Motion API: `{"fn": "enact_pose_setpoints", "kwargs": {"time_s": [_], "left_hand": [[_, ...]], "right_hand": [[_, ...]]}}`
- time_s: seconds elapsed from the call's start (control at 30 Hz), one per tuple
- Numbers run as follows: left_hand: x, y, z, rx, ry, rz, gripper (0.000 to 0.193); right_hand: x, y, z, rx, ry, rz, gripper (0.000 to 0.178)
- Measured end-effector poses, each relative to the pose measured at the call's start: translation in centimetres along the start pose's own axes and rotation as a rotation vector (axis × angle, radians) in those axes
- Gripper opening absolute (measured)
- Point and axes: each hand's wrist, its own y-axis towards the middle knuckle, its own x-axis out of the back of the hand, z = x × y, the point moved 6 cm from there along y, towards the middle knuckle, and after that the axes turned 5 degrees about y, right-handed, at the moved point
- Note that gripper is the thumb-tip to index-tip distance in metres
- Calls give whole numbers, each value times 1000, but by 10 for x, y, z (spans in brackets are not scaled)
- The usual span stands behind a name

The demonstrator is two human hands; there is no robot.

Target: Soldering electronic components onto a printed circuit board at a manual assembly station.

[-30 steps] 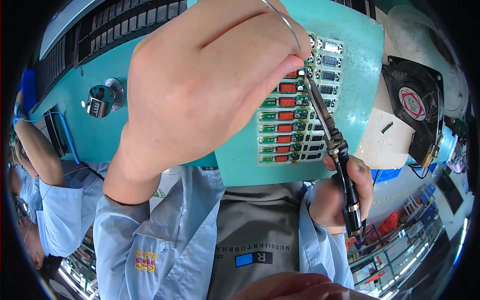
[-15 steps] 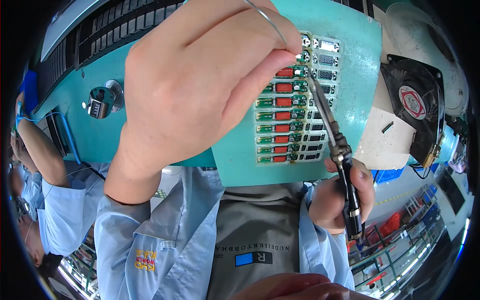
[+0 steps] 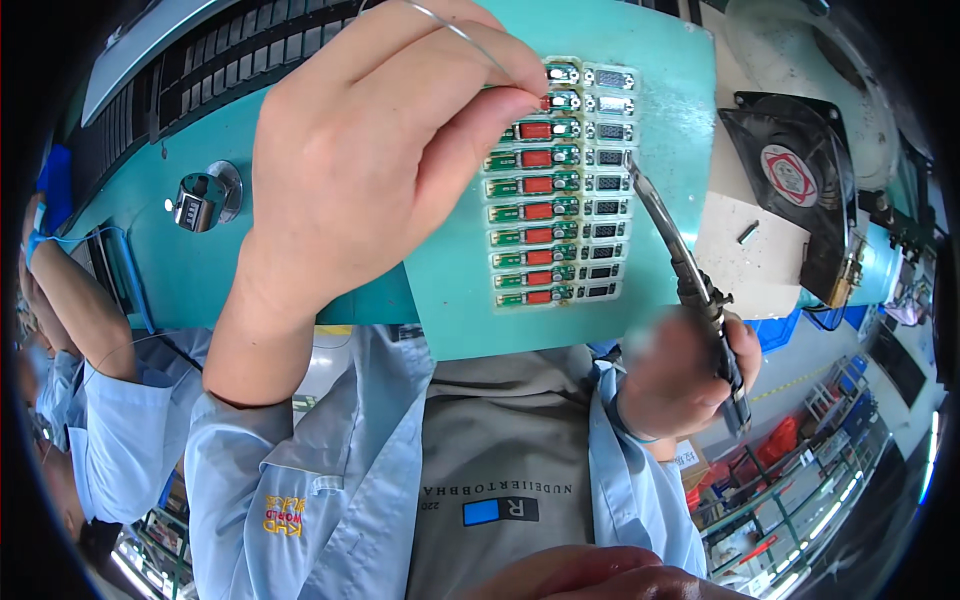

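My left hand [image 3: 380, 165] pinches a thin solder wire [image 3: 452, 30] between thumb and forefinger, over the far left of a column of green circuit boards. A red block [image 3: 538, 184] sits on each board. Beside them runs a column of small dark display modules [image 3: 608, 184]. My right hand [image 3: 680, 375], partly blurred, grips a soldering iron [image 3: 672, 228] by its dark handle. Its tip lies at the right edge of the display column, near the far end; contact cannot be told. The left fingers hide part of the far boards.
The boards lie on a light green sheet [image 3: 668, 130]. A black fan [image 3: 790, 170] stands right, near a small dark piece [image 3: 748, 233]. A metal tally counter [image 3: 200, 203] sits left, below a black slatted track [image 3: 230, 100]. Another person's arm [image 3: 85, 290] is far left.
The iron's tip has moved from between the two columns to the right side of the displays. The sheet, boards and left hand appear further left in the view.
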Motion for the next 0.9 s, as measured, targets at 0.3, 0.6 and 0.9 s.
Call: {"fn": "enact_pose_setpoints", "kwargs": {"time_s": [0.3, 0.6, 0.9], "left_hand": [[2, -2, 11, 26, -79, -71, 10], [0, -3, 23, 210, -84, -26, 9], [4, -10, 28, 185, -111, -109, 8]], "right_hand": [[22, -4, -7, -229, 427, -179, 52], [30, -7, 3, -177, 499, -163, 51], [100, -16, 33, 155, 286, -350, 50]]}}
